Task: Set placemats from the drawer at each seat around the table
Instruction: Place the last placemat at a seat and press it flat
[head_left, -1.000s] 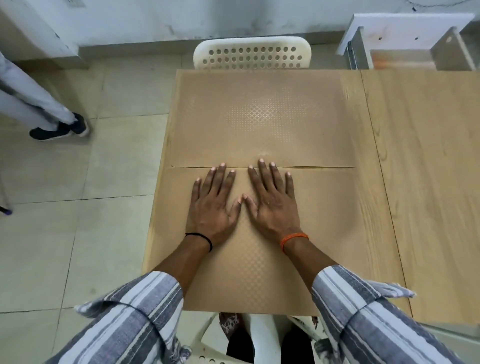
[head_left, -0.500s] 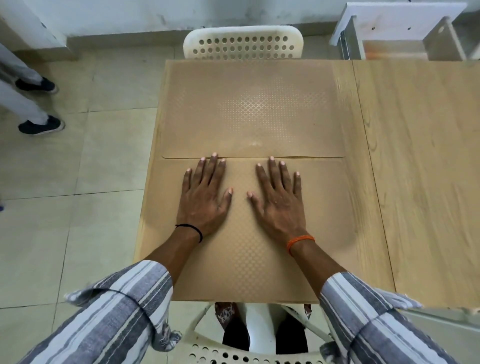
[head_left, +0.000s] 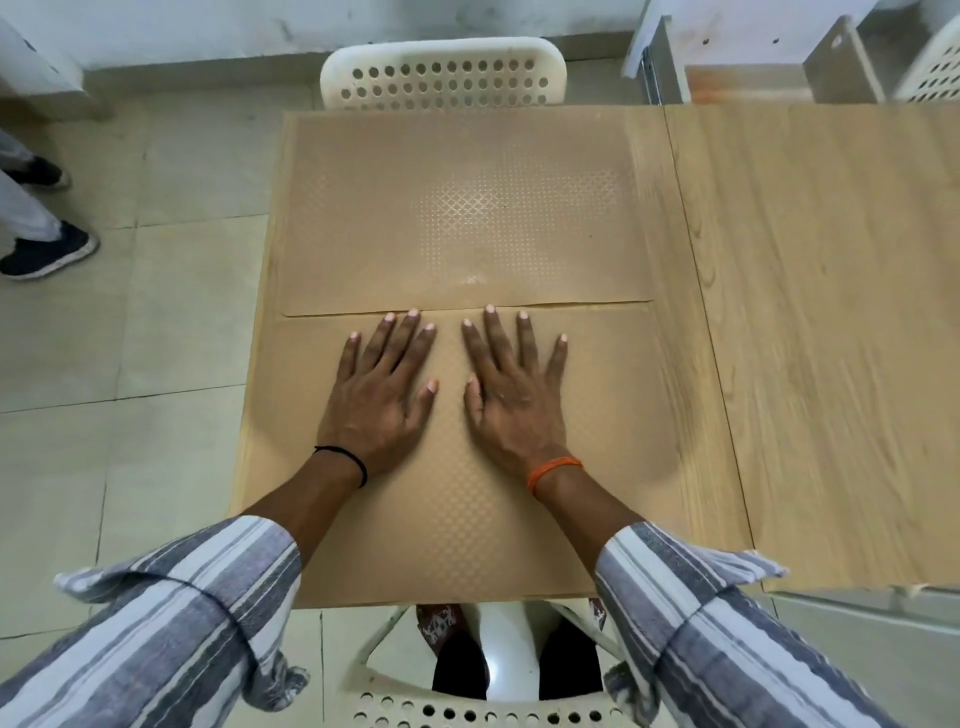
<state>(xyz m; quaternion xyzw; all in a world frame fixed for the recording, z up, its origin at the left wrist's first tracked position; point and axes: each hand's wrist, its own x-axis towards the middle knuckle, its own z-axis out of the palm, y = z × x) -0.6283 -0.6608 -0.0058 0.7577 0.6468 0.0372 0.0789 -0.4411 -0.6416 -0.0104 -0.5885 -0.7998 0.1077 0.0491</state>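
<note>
Two tan placemats with a fine diamond pattern lie on the wooden table (head_left: 810, 322). The near placemat (head_left: 613, 415) lies at my seat, the far placemat (head_left: 457, 208) at the seat across, and their edges meet in the middle. My left hand (head_left: 379, 400) and my right hand (head_left: 511, 400) rest flat, palms down, on the near placemat. The fingers are spread and hold nothing. The fingertips reach almost to the seam between the two mats.
A white perforated chair (head_left: 441, 73) stands at the far side and another chair (head_left: 488, 696) sits below me at the near edge. A white open drawer unit (head_left: 737, 57) is at the back right. Another person's feet (head_left: 47, 249) are on the tiled floor at left.
My hands have slid apart on the near placemat; the thumbs touched before and now a gap lies between them. The view has shifted slightly.
</note>
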